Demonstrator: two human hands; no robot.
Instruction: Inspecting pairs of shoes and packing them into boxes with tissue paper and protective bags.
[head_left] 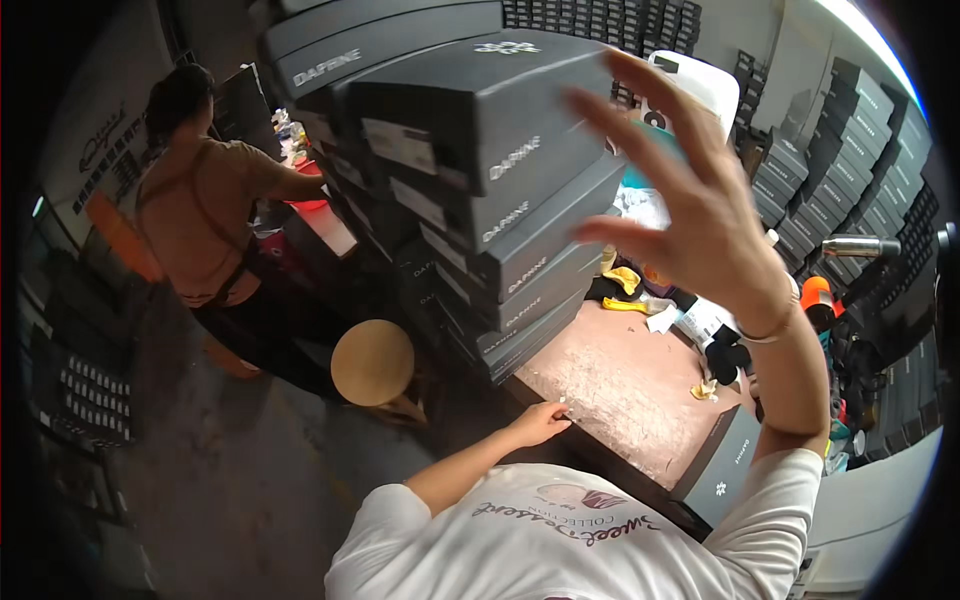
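Observation:
My right hand (690, 215) is raised, its fingers spread and slightly blurred. It hovers in front of the upper right of a tall stack of dark grey shoe boxes (530, 210), apparently holding nothing; I cannot tell whether a fingertip touches the top box. Low at the near edge of the worktable (610, 385), my left hand (540, 424) has its fingers curled together. Whatever they may hold is hidden or too small to make out. Another dark shoe box (722, 470) sits at the table's near right corner, below my right forearm.
Yellow-handled tool (626, 304), crumpled paper and black items clutter the table's far right. A round wooden stool (373, 362) stands to the left. Beyond it, a co-worker (205, 200) reaches toward another bench. Stacks of shoe boxes (840, 150) line the right wall.

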